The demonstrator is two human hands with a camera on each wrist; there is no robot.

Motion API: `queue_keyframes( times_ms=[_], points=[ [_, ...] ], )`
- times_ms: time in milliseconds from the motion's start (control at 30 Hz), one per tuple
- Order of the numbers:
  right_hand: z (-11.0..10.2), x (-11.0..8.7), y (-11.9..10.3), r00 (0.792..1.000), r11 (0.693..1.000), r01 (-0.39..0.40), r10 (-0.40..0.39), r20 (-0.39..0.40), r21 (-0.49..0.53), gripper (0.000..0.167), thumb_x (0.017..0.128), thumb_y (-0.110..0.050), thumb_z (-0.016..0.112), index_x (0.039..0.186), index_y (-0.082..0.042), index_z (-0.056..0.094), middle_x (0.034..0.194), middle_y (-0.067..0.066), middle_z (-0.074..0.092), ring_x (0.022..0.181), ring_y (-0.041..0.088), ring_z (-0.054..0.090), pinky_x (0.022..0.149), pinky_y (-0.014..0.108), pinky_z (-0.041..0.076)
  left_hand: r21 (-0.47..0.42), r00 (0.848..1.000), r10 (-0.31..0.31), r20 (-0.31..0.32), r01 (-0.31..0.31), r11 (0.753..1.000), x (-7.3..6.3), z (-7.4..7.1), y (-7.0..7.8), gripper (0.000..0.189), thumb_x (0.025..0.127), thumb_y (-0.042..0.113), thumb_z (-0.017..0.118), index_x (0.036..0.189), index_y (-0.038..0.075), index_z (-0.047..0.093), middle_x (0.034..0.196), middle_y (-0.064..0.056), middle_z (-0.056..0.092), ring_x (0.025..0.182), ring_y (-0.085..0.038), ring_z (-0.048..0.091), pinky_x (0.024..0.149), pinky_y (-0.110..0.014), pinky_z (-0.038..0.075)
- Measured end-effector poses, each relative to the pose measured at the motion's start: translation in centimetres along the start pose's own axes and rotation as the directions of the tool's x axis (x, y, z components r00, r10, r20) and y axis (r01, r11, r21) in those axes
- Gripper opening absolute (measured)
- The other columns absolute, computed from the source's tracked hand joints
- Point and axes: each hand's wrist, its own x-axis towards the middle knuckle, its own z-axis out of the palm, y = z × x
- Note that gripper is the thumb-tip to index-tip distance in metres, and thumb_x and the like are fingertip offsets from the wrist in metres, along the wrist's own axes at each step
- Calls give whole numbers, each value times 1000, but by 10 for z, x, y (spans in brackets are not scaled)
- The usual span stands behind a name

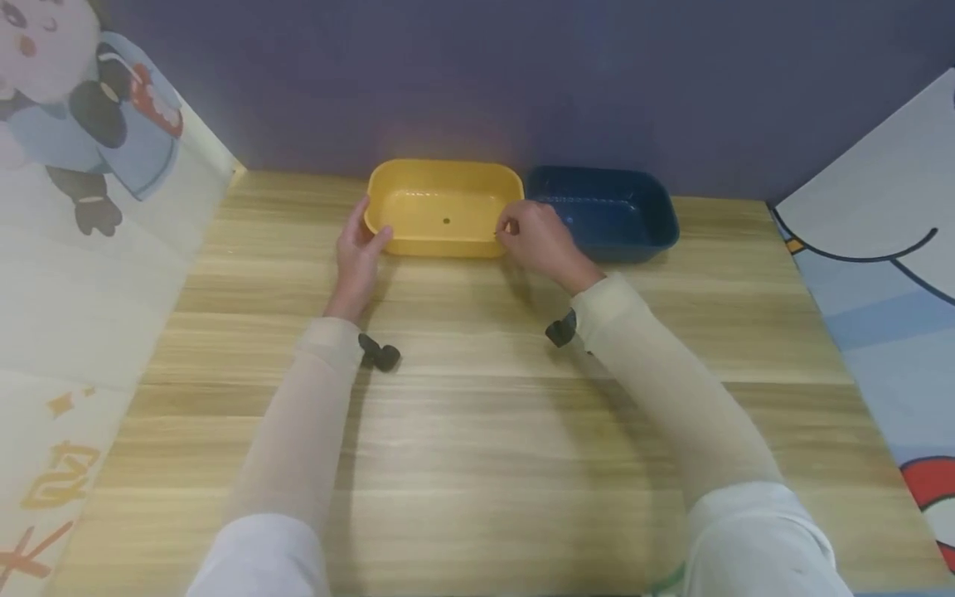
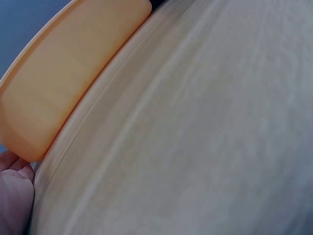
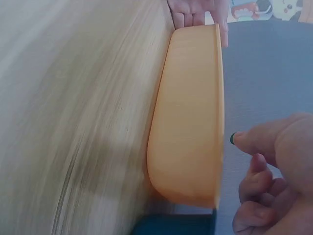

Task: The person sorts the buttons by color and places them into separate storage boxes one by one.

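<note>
A yellow plastic bin (image 1: 446,247) stands on the wooden table, with a small dark spot on its floor. My left hand (image 1: 358,259) holds its left front corner, thumb at the front rim and fingers along the end wall. In the right wrist view the left hand (image 3: 198,12) shows at the bin's far end. Above the bin's right front corner, my right hand (image 1: 543,240) pinches a tiny dark green piece (image 3: 233,138) between thumb and fingertip; its kind cannot be made out. The other right fingers are curled in.
Close to the yellow bin's right end stands a dark blue bin (image 1: 627,249), also with a small spot on its floor. A purple-blue panel (image 1: 448,83) rises behind both bins. Printed walls (image 1: 112,274) border the table (image 1: 462,431) on both sides.
</note>
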Motion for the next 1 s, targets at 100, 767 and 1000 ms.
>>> queue_keyframes(
  times_ms=[100,767,1000],
  points=[
    [4,7,1,999,999,-33,33,-21,7,14,98,-15,61,102,-8,73,90,5,63,79,22,54,65,36,45,-3,1000,18,8,-18,1000,0,2,-3,67,98,4,63,157,7,32,163,-11,31,146,-27,35,115,-25,34],
    [28,18,17,972,983,-185,181,-153,-16,15,98,-22,65,103,-11,74,98,7,69,87,25,59,69,42,52,-34,1000,9,19,-8,999,-14,6,-25,65,98,4,63,156,6,33,163,-13,29,146,-32,34,117,-32,33],
    [20,8,16,971,989,-145,137,-194,-27,17,98,-20,65,105,-8,75,98,9,69,87,26,60,76,42,52,-55,1000,15,26,-14,998,-13,3,-27,66,97,3,63,156,6,32,162,-17,30,145,-32,35,115,-29,35]
  ],
)
